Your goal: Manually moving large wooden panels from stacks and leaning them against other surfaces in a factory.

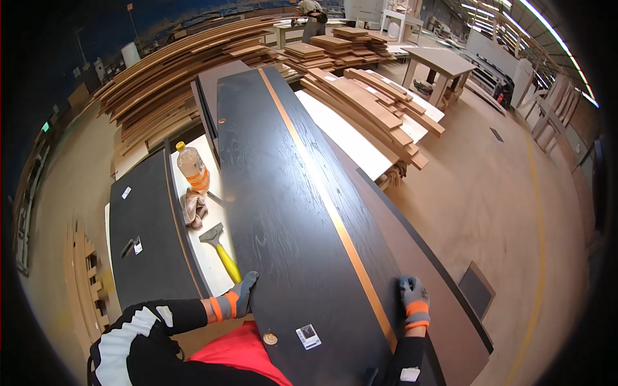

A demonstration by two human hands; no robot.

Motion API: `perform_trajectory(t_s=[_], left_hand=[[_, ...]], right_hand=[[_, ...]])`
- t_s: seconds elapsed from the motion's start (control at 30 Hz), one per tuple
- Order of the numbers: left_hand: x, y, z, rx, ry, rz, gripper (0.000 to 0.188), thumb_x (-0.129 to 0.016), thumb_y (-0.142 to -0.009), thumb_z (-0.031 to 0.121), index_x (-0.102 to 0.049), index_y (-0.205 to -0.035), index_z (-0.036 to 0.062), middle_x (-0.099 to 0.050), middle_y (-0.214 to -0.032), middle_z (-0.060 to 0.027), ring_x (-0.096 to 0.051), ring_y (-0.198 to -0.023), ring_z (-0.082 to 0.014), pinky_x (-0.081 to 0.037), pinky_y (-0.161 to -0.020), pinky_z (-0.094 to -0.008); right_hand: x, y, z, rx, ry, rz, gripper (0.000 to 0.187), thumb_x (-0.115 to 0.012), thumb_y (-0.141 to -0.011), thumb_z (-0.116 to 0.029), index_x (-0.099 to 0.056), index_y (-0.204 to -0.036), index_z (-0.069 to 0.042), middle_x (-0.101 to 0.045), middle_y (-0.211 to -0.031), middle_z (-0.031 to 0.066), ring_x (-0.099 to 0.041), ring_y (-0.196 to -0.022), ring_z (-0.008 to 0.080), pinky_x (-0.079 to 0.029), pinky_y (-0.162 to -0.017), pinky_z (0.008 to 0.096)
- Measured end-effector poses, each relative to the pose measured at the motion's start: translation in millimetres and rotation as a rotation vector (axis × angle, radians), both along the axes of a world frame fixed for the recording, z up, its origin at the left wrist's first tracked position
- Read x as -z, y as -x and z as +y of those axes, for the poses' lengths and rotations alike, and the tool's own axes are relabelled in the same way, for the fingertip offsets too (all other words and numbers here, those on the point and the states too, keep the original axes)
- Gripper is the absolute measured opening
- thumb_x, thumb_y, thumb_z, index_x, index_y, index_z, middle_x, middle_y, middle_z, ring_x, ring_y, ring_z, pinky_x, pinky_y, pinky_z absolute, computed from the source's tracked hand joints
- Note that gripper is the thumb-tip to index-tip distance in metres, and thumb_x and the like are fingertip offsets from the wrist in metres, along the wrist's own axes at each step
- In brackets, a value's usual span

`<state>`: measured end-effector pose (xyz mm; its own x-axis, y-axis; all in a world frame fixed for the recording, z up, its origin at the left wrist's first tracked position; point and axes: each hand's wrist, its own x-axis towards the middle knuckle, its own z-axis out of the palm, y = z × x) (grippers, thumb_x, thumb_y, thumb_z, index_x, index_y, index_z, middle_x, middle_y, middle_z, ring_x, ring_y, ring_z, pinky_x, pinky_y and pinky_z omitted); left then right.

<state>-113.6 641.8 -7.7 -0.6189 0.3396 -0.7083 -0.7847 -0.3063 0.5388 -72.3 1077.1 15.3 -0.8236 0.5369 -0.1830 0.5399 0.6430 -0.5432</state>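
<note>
A long black wood-grain panel (pixel 283 193) with a copper-coloured strip (pixel 322 186) along its length lies in front of me. My left hand (pixel 243 296), in a grey glove with an orange cuff, grips the panel's left edge near its close end. At the opposite edge my right hand (pixel 413 293), gloved alike, is closed on the panel with its fingers curled. Some fingertips of both hands are hidden. Near the close end the panel has a white label (pixel 308 336) and a round hole (pixel 270 338). A scraper (pixel 222 253) with a yellow handle lies just beyond my left hand.
A bottle (pixel 193 168) with a yellow cap and a crumpled cloth (pixel 194 208) sit left of the panel. Another dark panel (pixel 151 225) lies farther left. Stacked boards (pixel 367 103) stand beyond, with a person (pixel 312 22) at the back. One small dark board (pixel 476 289) is at right.
</note>
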Motion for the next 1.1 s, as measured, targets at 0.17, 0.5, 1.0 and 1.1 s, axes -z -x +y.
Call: perform_trajectory(t_s=[0.17, 0.5, 1.0, 1.1], left_hand=[[-4.2, -18.6, -3.8, 0.006, -0.035, -0.032, 0.058, -0.048, -0.088, 0.052, -0.046, -0.128, 0.0088, -0.052, -0.127, -0.0104, -0.052, -0.113, -0.0254, -0.041, -0.098, -0.0435], [-20.0, -72.2, -18.4, 0.023, 0.004, -0.091, 0.059, -0.05, -0.086, 0.053, -0.047, -0.126, 0.0103, -0.054, -0.125, -0.009, -0.053, -0.111, -0.0245, -0.043, -0.096, -0.0436], [-5.1, -84.6, -97.6, 0.239, -0.123, -0.073, 0.062, -0.043, -0.09, 0.054, -0.042, -0.132, 0.0086, -0.047, -0.132, -0.0089, -0.046, -0.12, -0.0262, -0.037, -0.101, -0.044], [-7.1, -88.2, -104.2, 0.291, -0.135, -0.082, 0.065, -0.046, -0.088, 0.056, -0.041, -0.132, 0.009, -0.046, -0.132, -0.0084, -0.045, -0.121, -0.0262, -0.037, -0.101, -0.0446]], right_hand=[[0.7, -19.6, -0.3, 0.067, 0.137, 0.019, 0.034, -0.057, -0.086, -0.038, -0.066, -0.095, -0.007, -0.067, -0.082, 0.0115, -0.065, -0.074, 0.0252, -0.048, -0.07, 0.0352], [-4.0, -85.1, -26.1, 0.127, 0.108, 0.045, 0.032, -0.063, -0.082, -0.035, -0.064, -0.086, -0.003, -0.063, -0.068, 0.0063, -0.059, -0.06, 0.0159, -0.047, -0.061, 0.0306], [-17.3, -145.2, -112.3, 0.299, 0.174, -0.118, 0.033, -0.057, -0.077, -0.041, -0.066, -0.087, -0.012, -0.066, -0.074, 0.0051, -0.063, -0.073, 0.0214, -0.046, -0.069, 0.032], [-11.4, -163.0, -124.5, 0.319, 0.14, -0.131, 0.033, -0.057, -0.077, -0.042, -0.066, -0.091, -0.013, -0.066, -0.079, 0.0049, -0.062, -0.077, 0.0223, -0.046, -0.07, 0.032]])
